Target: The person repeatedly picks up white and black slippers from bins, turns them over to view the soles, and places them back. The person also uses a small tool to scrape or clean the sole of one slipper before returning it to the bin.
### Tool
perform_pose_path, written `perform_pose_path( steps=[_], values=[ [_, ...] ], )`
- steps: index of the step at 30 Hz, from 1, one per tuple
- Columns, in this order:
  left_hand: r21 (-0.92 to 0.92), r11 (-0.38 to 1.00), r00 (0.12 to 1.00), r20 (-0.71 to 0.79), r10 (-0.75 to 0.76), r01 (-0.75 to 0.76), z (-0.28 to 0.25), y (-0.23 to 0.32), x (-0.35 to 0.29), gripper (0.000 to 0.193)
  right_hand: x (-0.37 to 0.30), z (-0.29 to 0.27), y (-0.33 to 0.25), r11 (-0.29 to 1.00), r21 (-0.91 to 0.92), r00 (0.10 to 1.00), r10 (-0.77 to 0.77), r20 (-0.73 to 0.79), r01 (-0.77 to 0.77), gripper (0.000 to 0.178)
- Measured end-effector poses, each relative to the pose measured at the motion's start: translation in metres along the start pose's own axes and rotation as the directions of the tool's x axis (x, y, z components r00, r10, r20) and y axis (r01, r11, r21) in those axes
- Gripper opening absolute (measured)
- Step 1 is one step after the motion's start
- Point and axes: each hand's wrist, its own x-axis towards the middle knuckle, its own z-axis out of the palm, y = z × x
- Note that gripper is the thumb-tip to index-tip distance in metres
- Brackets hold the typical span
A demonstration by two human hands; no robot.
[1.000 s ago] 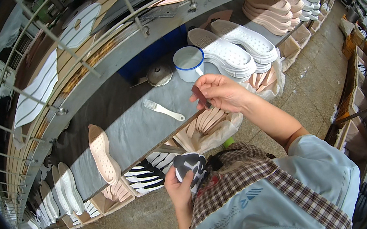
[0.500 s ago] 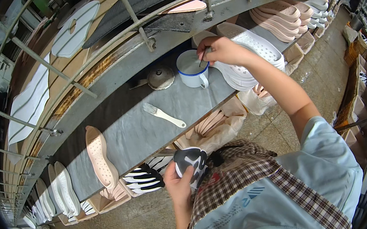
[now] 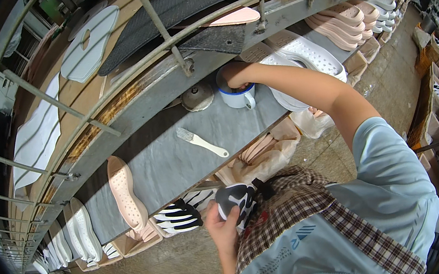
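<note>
My left hand (image 3: 224,225) grips a shoe upper (image 3: 238,197) with black, grey and white patches, close to my apron. My right hand (image 3: 236,74) reaches down into the white enamel mug (image 3: 238,99) with a blue rim on the shelf. Its fingers are curled and mostly hidden by the mug wall, so what they hold does not show. Left of the mug sits a round metal lid or pot (image 3: 197,97). A flat white-handled brush (image 3: 204,142) lies on the grey shelf (image 3: 163,171) nearer to me.
A pink sole (image 3: 124,189) lies at the shelf's left, with white soles (image 3: 84,230) beyond. Stacked white soles (image 3: 302,53) and pink soles (image 3: 335,27) stand right of the mug. A wire rack (image 3: 162,29) overhangs the shelf; boxes (image 3: 265,150) of parts sit below.
My right hand has gone from above the mug's rim, where it pinched a thin dark tool, down into the mug. My left hand still holds the shoe upper. The view has shifted slightly.
</note>
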Motion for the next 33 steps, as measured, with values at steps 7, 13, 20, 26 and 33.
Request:
perform_pose_path(
  steps=[7,13,20,26,33],
  values=[
    [0.044,0.995,0.996,-0.010,0.093,-0.092,-0.003,0.006,-0.007,0.029,-0.003,-0.011,0.003,0.976,0.212,0.998,0.054,-0.012,-0.050,0.015],
    [0.102,0.988,0.993,-0.034,0.117,-0.113,-0.013,0.013,-0.008,0.030,-0.036,-0.042,0.022,0.978,-0.052,0.932,-0.206,-0.299,0.200,0.022],
    [0.130,0.971,0.979,0.015,0.202,-0.202,-0.021,0.030,-0.020,0.038,-0.147,-0.023,-0.054,0.326,0.771,0.807,-0.451,-0.381,0.546,0.010],
    [0.206,0.947,0.969,0.070,0.238,-0.247,-0.024,0.048,-0.039,0.039,-0.212,0.028,-0.123,0.243,0.965,0.746,-0.660,0.092,0.096,0.010],
    [0.284,0.936,0.978,0.074,0.195,-0.208,-0.029,0.060,-0.058,0.040,-0.218,0.051,-0.148,0.363,0.819,0.736,-0.669,-0.102,0.444,0.021]
  ],
)
